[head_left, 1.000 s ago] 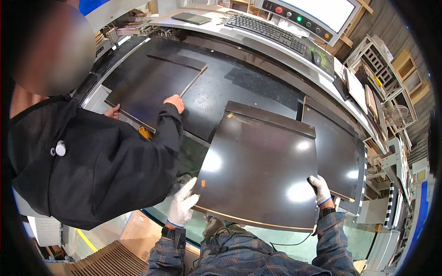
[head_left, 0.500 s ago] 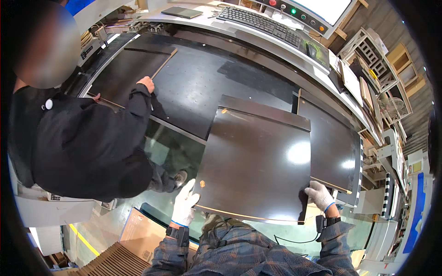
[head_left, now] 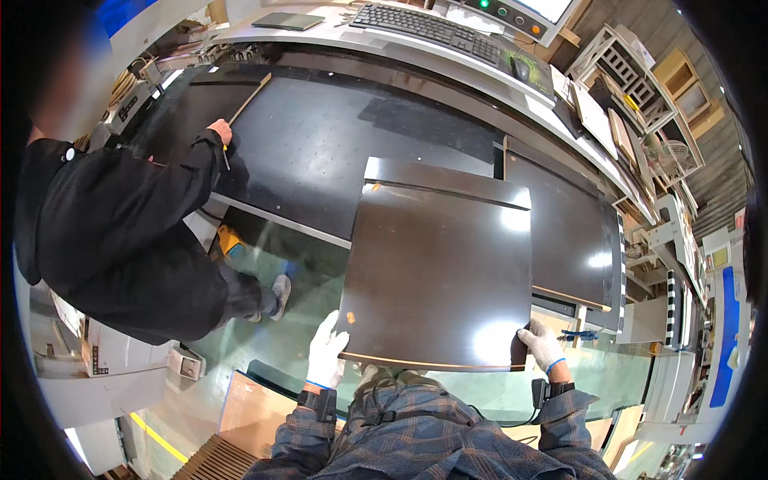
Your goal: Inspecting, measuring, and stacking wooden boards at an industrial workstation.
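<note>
A big dark glossy panel (head_left: 438, 276) is being held by its near edge, 1 gloved hand at each bottom corner. The left hand (head_left: 326, 352) in a white glove is curled around the lower left corner, fingers closed on the edge. The right hand (head_left: 541, 346), also white-gloved, is clamped on the lower right corner the same way. The panel's far end is laid over the black machine bed (head_left: 336, 144), with the near end sticking out past the bed's edge over the greenish floor (head_left: 296, 336). A second dark panel (head_left: 560, 232) is seen just to the right, partly tucked behind the held one. Over on the left, a co-worker in black (head_left: 120, 232) is bent over the bed with a hand (head_left: 219, 130) on another dark sheet (head_left: 200, 104). A keyboard (head_left: 424, 24) is parked on the counter at the back.
</note>
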`<state>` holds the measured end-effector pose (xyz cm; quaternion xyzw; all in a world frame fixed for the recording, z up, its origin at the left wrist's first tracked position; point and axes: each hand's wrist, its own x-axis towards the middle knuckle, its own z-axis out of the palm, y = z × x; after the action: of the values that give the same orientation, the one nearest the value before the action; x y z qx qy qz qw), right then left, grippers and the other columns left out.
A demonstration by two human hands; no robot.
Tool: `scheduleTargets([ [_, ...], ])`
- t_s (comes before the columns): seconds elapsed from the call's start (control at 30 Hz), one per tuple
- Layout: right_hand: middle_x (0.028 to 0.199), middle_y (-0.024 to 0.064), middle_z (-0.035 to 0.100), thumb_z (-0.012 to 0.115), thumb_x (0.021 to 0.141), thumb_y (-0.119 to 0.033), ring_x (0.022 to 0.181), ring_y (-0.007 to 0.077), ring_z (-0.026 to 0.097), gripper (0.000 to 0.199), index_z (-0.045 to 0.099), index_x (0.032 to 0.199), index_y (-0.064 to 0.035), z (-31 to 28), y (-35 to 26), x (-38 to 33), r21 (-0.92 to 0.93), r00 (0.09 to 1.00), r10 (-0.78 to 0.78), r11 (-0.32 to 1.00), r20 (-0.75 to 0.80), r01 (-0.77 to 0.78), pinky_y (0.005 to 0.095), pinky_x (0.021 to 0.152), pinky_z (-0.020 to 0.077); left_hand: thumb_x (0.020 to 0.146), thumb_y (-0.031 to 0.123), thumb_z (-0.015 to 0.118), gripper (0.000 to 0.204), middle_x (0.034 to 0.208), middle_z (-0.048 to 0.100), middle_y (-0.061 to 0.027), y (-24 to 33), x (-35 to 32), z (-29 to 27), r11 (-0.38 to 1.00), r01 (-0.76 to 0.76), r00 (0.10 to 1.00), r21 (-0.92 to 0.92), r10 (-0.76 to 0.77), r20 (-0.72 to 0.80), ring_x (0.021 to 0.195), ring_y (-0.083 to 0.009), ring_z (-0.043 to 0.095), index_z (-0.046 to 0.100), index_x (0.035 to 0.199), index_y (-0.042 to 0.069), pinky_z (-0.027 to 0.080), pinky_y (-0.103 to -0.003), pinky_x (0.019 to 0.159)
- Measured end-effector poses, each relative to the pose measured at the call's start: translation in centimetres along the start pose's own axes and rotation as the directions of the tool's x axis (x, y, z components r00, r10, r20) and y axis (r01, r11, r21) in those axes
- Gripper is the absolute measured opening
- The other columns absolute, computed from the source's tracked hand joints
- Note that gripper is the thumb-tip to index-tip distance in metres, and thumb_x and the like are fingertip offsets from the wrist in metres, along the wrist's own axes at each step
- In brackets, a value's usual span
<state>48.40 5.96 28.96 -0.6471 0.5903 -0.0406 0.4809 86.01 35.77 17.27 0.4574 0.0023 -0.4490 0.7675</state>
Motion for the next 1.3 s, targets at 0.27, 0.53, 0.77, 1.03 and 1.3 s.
scheduleTargets([
  [0.27, 0.105, 0.0088, 0.072, 0.065, 0.099, -0.013, 0.094, 0.0168, 0.065, 0.033, 0.065, 0.125, 0.0077, 0.3, 0.7, -0.2, 0.131, 1.0, -0.006, 0.991, -0.017, 0.008, 0.0325, 0.085, 0.0536, 0.093, -0.006, 0.063, 0.062, 0.143, 0.061, -0.0151, 0.2, 0.2, -0.1, 0.997, -0.016, 1.0, 0.073, 0.015, 0.017, 0.129, -0.0242, 0.061, 0.046, 0.153, -0.005, 0.049, -0.038, 0.112],
  [0.53, 0.104, 0.0085, 0.071, 0.066, 0.098, -0.014, 0.094, 0.0164, 0.065, 0.034, 0.066, 0.124, 0.008, 0.5, -0.7, -0.5, 0.136, 1.0, -0.026, 0.99, -0.015, 0.028, 0.0326, 0.085, 0.0535, 0.097, 0.005, 0.066, 0.044, 0.122, 0.071, -0.0077, 2.9, 3.1, -1.1, 0.938, 0.018, 0.994, 0.345, -0.055, 0.098, 0.107, -0.0152, 0.065, 0.061, 0.14, -0.004, 0.052, -0.031, 0.099],
  [0.77, 0.098, 0.0083, 0.071, 0.069, 0.1, -0.023, 0.089, 0.0161, 0.066, 0.031, 0.068, 0.113, 0.006, 1.2, 0.4, 1.4, 0.268, 0.999, 0.048, 0.963, -0.026, -0.04, 0.0325, 0.08, 0.0543, 0.101, 0.013, 0.066, 0.032, 0.12, 0.071, -0.0066, 4.7, 7.2, 0.4, 0.892, 0.106, 0.97, 0.44, -0.191, 0.153, 0.11, -0.0142, 0.064, 0.067, 0.129, -0.002, 0.05, -0.03, 0.098],
  [1.03, 0.101, 0.0029, 0.071, 0.073, 0.099, -0.024, 0.084, 0.0108, 0.06, 0.031, 0.072, 0.114, 0.0041, 4.6, 2.8, 3.5, 0.439, 0.963, 0.073, 0.897, -0.259, 0.051, 0.0293, 0.075, 0.0495, 0.1, 0.031, 0.071, 0.035, 0.069, 0.051, 0.004, 4.9, 10.3, 7.0, 0.806, 0.012, 1.0, 0.592, 0.008, -0.03, 0.069, -0.0076, 0.044, 0.062, 0.077, 0.006, 0.037, -0.032, 0.061],
  [1.3, 0.104, 0.0027, 0.069, 0.065, 0.102, -0.018, 0.092, 0.0138, 0.059, 0.024, 0.07, 0.113, 0.0023, 5.8, 3.3, -0.2, 0.48, 0.822, -0.041, 0.795, -0.567, 0.371, 0.0315, 0.084, 0.0501, 0.098, 0.023, 0.071, 0.032, 0.077, 0.062, -0.0001, 6.4, 7.3, 7.1, 0.688, -0.246, 0.956, 0.683, 0.288, 0.054, 0.074, -0.0095, 0.049, 0.063, 0.082, -0.003, 0.043, -0.034, 0.066],
])
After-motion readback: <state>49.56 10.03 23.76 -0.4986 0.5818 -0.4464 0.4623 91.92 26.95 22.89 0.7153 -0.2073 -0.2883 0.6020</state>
